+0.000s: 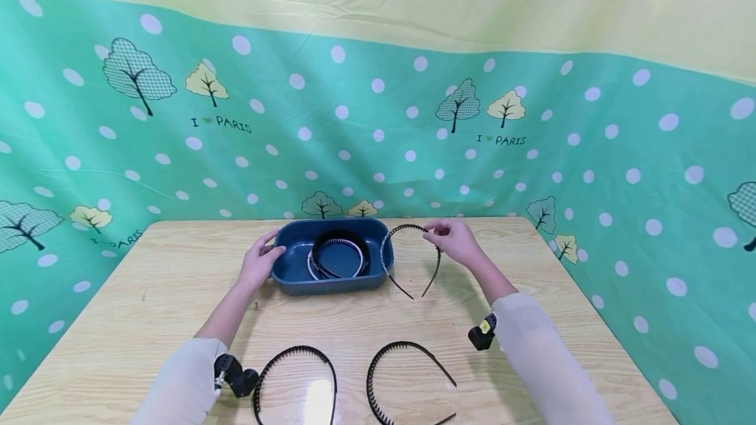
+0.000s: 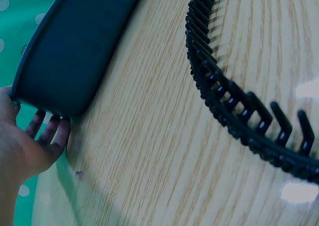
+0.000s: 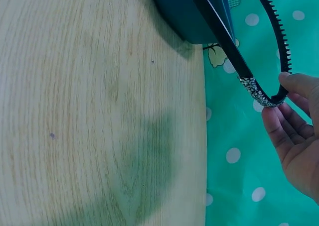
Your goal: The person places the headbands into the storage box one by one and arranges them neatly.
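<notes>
My left hand (image 1: 258, 262) grips the left end of a dark blue plastic tub (image 1: 331, 286), thumb over the rim and fingertips against the outer wall. Inside the tub lie a black headband (image 1: 324, 240) and a pale toothed headband (image 1: 310, 261), overlapping; whether more lie beneath cannot be told. Just beyond the tub's right end, my right hand (image 1: 453, 241) pinches a thin black toothed headband (image 1: 407, 225) by its curved top, ends pointing down toward the table. Silvery glittering stones (image 3: 255, 90) cover part of this headband in the right wrist view.
Nearer me on the wooden table (image 1: 189, 281) lie two black toothed headbands, one on the left (image 1: 301, 348) and one on the right (image 1: 370, 372). A green dotted cloth (image 1: 378, 169) hangs behind the table's far edge and along the right side.
</notes>
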`<move>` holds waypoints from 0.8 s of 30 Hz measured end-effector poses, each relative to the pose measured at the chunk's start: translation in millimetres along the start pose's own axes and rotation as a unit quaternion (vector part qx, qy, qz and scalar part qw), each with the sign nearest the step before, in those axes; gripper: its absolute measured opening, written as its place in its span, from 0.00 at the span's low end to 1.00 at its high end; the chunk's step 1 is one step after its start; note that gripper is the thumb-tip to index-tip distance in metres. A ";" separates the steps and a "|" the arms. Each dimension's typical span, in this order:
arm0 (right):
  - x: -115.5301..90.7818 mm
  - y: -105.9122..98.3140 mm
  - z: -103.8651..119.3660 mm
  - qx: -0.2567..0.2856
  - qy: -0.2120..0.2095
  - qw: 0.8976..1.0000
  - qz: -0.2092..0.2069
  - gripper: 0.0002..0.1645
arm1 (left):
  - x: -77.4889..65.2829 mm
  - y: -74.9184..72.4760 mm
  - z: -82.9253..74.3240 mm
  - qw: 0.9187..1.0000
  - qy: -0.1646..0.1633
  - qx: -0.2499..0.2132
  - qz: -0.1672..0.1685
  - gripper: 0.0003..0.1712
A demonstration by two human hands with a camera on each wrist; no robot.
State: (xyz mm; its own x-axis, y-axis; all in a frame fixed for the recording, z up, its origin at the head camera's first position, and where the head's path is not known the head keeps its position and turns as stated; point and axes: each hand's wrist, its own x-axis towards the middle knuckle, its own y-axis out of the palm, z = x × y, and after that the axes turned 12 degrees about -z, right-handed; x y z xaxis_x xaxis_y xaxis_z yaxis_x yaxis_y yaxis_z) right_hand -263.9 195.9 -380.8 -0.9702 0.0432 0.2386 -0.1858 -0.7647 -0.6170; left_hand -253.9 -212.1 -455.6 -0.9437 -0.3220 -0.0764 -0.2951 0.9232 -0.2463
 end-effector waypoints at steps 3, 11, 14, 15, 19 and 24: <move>-0.3 0.6 2.5 -0.002 -0.001 1.000 -0.003 0.13 | 0.1 -0.1 0.7 1.000 -0.002 -0.001 -0.001 0.33; -1.0 1.6 6.9 0.000 -0.006 1.000 -0.005 0.14 | -0.8 -0.5 -0.2 1.000 -0.008 -0.004 0.000 0.33; -0.5 2.4 7.5 0.000 -0.005 1.000 -0.007 0.13 | -1.6 -0.5 -1.5 1.000 -0.009 -0.003 0.000 0.33; -0.2 2.5 7.6 -0.001 -0.005 1.000 -0.008 0.13 | -1.9 -0.5 -1.9 1.000 -0.009 -0.003 0.001 0.33; 1.5 3.6 7.6 -0.005 -0.002 1.000 -0.009 0.13 | -2.5 0.1 -3.3 1.000 -0.004 -0.004 0.004 0.33; 2.5 4.4 9.3 -0.004 0.001 1.000 -0.009 0.14 | -2.5 -0.2 -3.5 1.000 -0.001 -0.007 0.005 0.33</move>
State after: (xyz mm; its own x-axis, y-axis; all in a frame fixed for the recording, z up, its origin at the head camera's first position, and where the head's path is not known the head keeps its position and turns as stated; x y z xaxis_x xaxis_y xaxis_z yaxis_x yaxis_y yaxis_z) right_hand -265.6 186.7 -376.0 -0.9667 0.0578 0.2491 -0.2048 -0.7584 -0.6188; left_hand -252.1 -210.7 -452.0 -0.9461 -0.3133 -0.0817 -0.2876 0.9292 -0.2322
